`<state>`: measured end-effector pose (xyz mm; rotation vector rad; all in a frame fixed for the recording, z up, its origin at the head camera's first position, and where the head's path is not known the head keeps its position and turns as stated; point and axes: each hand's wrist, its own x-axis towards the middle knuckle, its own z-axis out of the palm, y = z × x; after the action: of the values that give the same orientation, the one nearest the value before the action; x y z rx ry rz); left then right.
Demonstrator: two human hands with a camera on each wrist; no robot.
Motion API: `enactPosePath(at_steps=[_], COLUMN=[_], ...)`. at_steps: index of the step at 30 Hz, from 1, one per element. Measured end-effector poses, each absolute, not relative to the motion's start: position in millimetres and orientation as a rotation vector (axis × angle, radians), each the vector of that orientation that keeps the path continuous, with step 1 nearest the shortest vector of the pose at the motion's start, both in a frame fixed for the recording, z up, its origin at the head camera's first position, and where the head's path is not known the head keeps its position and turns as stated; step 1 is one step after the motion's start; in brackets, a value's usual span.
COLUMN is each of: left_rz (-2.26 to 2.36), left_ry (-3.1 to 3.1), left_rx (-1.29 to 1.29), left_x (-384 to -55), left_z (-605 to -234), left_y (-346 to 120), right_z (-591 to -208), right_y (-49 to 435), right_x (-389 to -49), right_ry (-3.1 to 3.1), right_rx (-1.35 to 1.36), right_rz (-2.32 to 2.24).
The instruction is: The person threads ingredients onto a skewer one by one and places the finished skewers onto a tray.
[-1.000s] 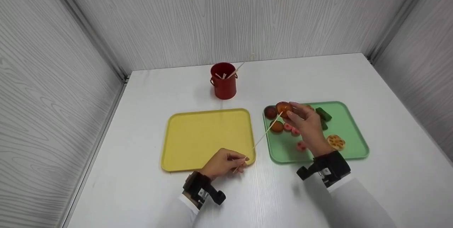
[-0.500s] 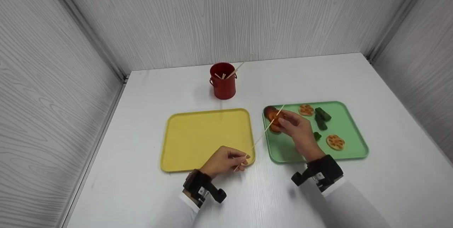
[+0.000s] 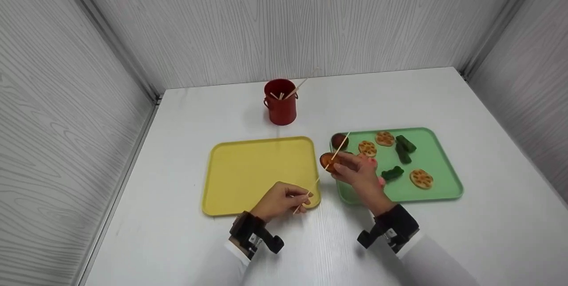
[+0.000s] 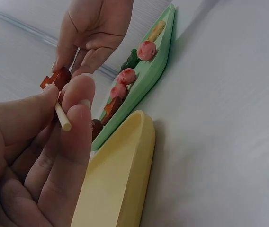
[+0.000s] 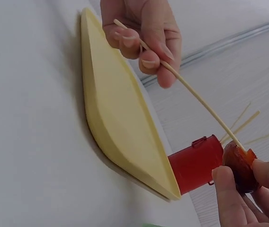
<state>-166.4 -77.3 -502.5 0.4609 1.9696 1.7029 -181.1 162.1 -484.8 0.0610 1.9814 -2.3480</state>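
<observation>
My left hand (image 3: pixel 280 200) pinches a thin bamboo skewer (image 5: pixel 205 105) near its lower end, above the front right corner of the yellow tray (image 3: pixel 257 175). The skewer slants up and to the right. A round brown mushroom (image 5: pixel 238 168) is threaded on it, and the tip sticks out beyond. My right hand (image 3: pixel 360 178) holds that mushroom between thumb and fingers, just off the left edge of the green tray (image 3: pixel 443 188). In the left wrist view, the skewer's blunt end shows between thumb and fingers, with the mushroom (image 4: pixel 61 78) partly hidden behind them.
Behind the yellow tray stands a red bucket (image 3: pixel 282 110) with several skewers. The green tray bears lotus root slices (image 3: pixel 421 179), green pieces (image 3: pixel 404 144), a dark brown round piece (image 3: pixel 339 141) and pink pieces (image 4: pixel 147 50), some partly hidden by my right hand.
My right hand has come left and towards me, sliding the mushroom down the skewer from near its tip. The tip now shows beyond the mushroom. My left hand has stayed nearly still.
</observation>
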Motion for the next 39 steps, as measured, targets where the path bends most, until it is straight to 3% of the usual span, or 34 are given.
enactPosePath(at_steps=[15,39], left_rz=[1.766,1.736], left_ry=[1.973,2.027], left_rx=[0.47,0.508], left_x=[-168,-160], left_z=[-502,-491], left_y=[-76,-75], right_z=[-499,-499], right_y=[139,139], right_x=[-164,-154], right_ry=[1.939,1.954], right_rx=[0.021,-0.066], right_rz=[-2.296,-2.294])
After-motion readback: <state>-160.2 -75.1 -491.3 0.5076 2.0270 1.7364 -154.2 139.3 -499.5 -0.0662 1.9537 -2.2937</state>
